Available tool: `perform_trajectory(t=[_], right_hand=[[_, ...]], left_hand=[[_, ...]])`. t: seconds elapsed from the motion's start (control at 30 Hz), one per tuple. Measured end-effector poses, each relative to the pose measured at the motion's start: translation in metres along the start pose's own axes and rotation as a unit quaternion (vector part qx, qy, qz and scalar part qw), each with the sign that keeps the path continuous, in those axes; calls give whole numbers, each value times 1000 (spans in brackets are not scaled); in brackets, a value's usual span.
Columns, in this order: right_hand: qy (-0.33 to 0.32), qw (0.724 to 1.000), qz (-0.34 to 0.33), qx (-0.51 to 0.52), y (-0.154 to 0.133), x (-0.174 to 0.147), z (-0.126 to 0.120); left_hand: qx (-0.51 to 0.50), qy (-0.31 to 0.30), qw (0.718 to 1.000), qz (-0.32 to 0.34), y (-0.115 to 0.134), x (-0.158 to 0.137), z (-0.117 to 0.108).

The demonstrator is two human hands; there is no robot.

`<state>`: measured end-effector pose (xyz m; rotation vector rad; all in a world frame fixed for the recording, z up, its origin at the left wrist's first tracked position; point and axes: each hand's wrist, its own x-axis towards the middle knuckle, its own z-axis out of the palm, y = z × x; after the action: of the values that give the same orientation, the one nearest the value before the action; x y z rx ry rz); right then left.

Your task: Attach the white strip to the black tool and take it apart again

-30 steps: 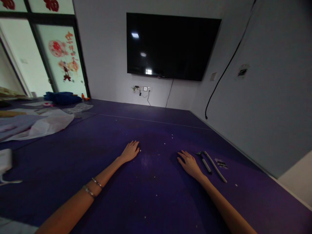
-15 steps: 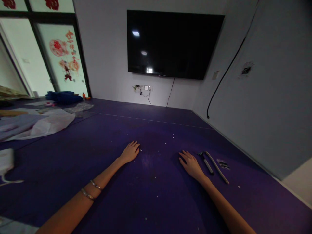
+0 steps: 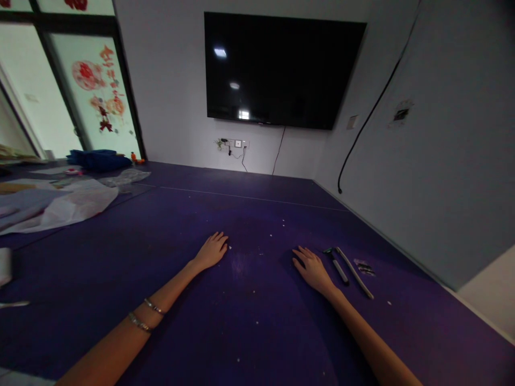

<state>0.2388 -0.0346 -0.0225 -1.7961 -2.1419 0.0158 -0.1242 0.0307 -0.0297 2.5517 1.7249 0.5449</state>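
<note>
My left hand (image 3: 211,251) lies palm down on the purple tabletop (image 3: 241,300), fingers stretched out, holding nothing. A tiny white scrap (image 3: 230,247) is beside its fingertips. Farther right, my right hand (image 3: 311,268) also rests flat with its fingers apart and nothing in it. Just past it lies a razor (image 3: 340,269) with a grey-and-black handle. Alongside the razor is a pale, slightly curved stick-like piece (image 3: 354,273). A small clear packet with dark contents (image 3: 364,267) sits to the right of both; what is inside is too small to make out.
White translucent sheets (image 3: 80,206) and a dark blue cloth bundle (image 3: 98,160) lie at the far left. At the left edge is a partly visible white object (image 3: 5,266). A television (image 3: 281,69) hangs above the far side, and a black cable (image 3: 368,126) dangles along the right wall.
The whole view has shifted slightly left, so the white object at the left edge shows less. Both hands stay flat in the same places on the tabletop.
</note>
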Motion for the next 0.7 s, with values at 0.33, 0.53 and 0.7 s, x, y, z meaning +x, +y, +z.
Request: perform_trajectory(t=[0.33, 0.53, 0.7], right_hand=[[88, 995, -10, 51, 12, 6, -20], [61, 986, 145, -53, 51, -4, -68], [-24, 973, 217, -68, 64, -20, -76]], left_hand=[[13, -5, 1000, 3, -3, 2, 1], [22, -4, 1000, 6, -4, 3, 2], [25, 10, 1000, 14, -5, 4, 3]])
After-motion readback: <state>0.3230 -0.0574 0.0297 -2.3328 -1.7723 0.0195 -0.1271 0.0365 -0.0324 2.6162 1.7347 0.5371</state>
